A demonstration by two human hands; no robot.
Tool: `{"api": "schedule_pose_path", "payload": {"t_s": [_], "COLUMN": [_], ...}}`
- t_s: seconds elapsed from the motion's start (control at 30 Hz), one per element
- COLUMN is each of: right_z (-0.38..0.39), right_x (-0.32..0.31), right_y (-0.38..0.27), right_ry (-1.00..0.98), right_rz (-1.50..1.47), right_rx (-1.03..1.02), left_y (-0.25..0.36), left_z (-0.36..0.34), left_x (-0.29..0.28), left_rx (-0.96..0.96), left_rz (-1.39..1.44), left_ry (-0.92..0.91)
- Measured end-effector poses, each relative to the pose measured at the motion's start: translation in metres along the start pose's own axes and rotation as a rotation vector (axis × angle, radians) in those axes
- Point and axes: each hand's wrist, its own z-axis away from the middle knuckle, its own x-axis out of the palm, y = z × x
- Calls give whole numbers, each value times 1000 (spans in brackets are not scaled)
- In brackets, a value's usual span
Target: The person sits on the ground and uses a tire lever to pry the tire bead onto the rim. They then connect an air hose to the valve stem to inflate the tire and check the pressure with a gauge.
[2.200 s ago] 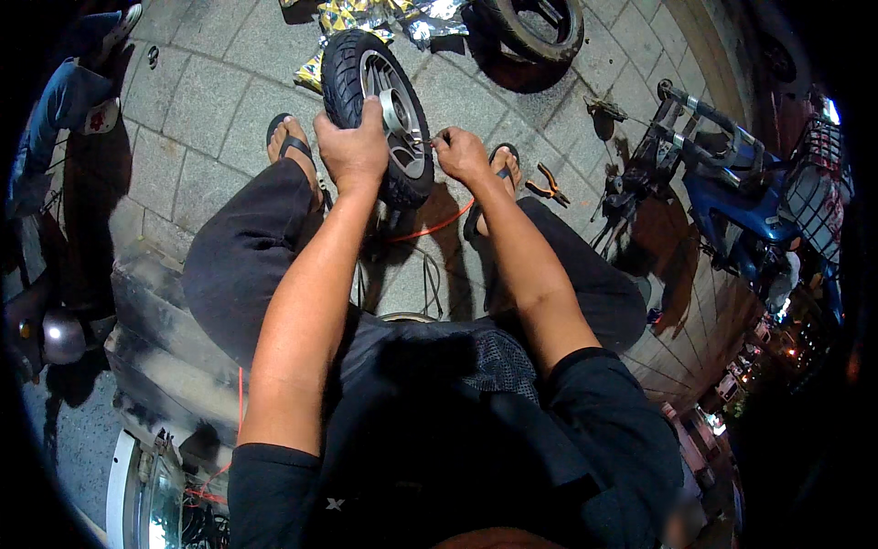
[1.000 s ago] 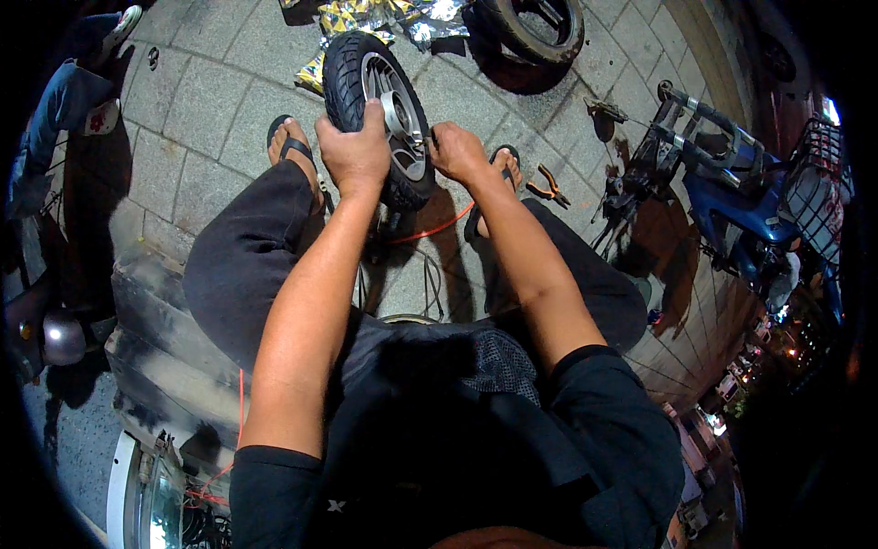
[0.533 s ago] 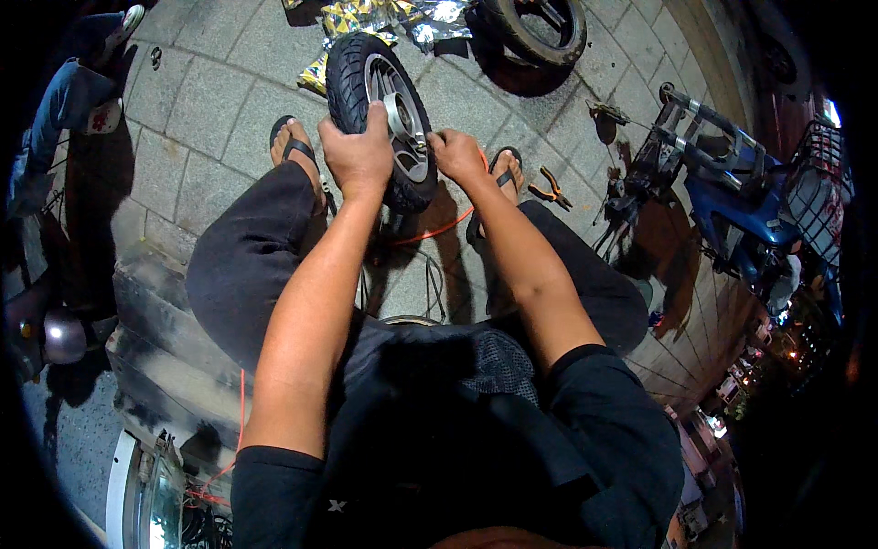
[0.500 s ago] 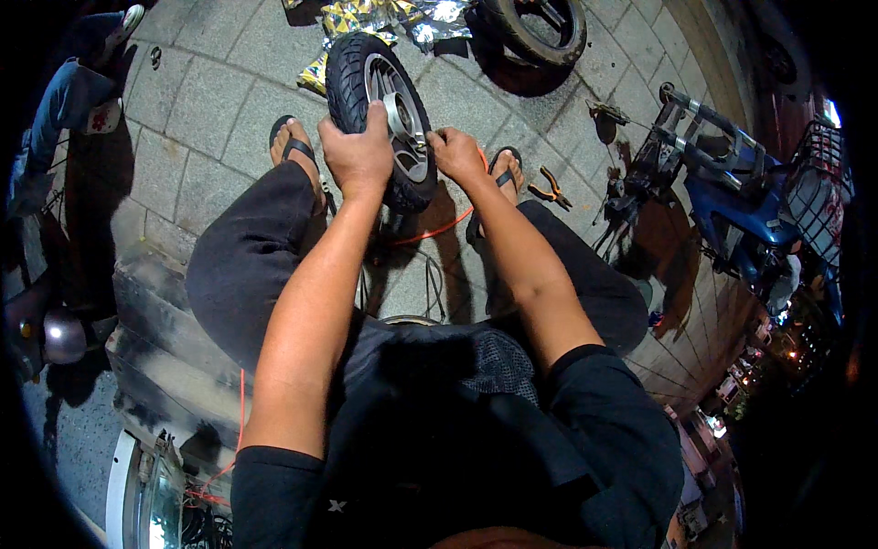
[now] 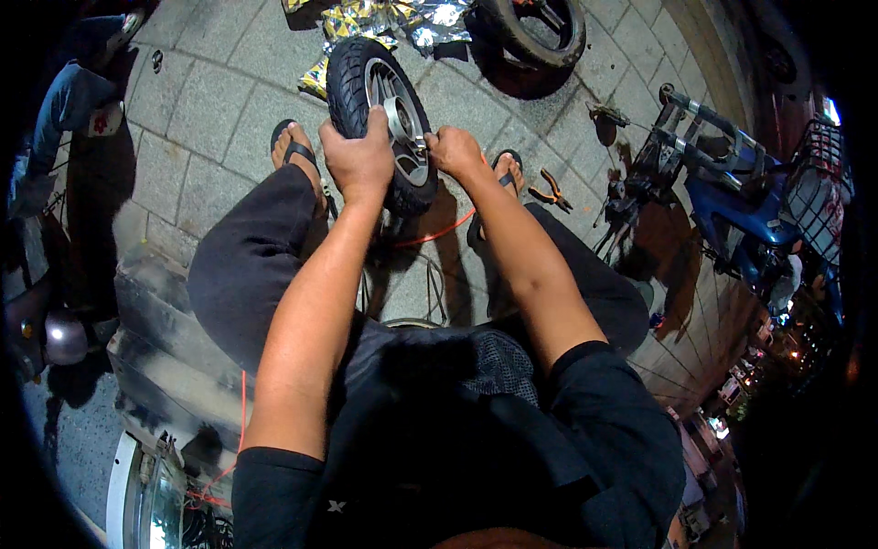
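Observation:
A small wheel (image 5: 422, 176) with a black treaded tyre (image 5: 347, 90) and a grey metal rim stands upright between my feet. My left hand (image 5: 358, 157) is closed round its near left side, thumb up by the hub (image 5: 400, 117). On the wheel's right side, my right hand (image 5: 455, 149) pinches at the rim beside the hub. A small bit of metal shows at those fingertips, but my fingers hide most of it. An orange-red hose (image 5: 434, 236) curves along the ground below the wheel and up behind my right wrist.
Pliers with orange-black handles (image 5: 551, 192) lie right of my right foot. Beyond the wheel are crumpled shiny wrapping (image 5: 358, 20) and a loose tyre (image 5: 572, 41). A blue two-wheeler (image 5: 745, 215) with a basket is at right. At far left is another person's leg (image 5: 78, 96).
My right fingers have shifted slightly and curled in closer at the rim. The left hand keeps its hold, and the wheel stays nearly in place.

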Motion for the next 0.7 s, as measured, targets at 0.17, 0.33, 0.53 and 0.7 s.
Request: {"api": "schedule_pose_path", "payload": {"t_s": [0.17,0.33,0.53,0.7], "right_z": [0,7,8,-7], "right_x": [6,3,11,35], "right_y": [16,24,10,28], "right_ry": [31,-33,139,-9], "right_rz": [-282,-306,-241,-644], "right_rx": [-61,-171,-205,93], "left_y": [5,10,-2,-14], "left_z": [3,5,-1,-6], "left_x": [2,-2,0,7], "left_rx": [16,-3,-19,8], "left_rz": [-64,-74,-80,-73], "left_ry": [49,30,23,18]}}
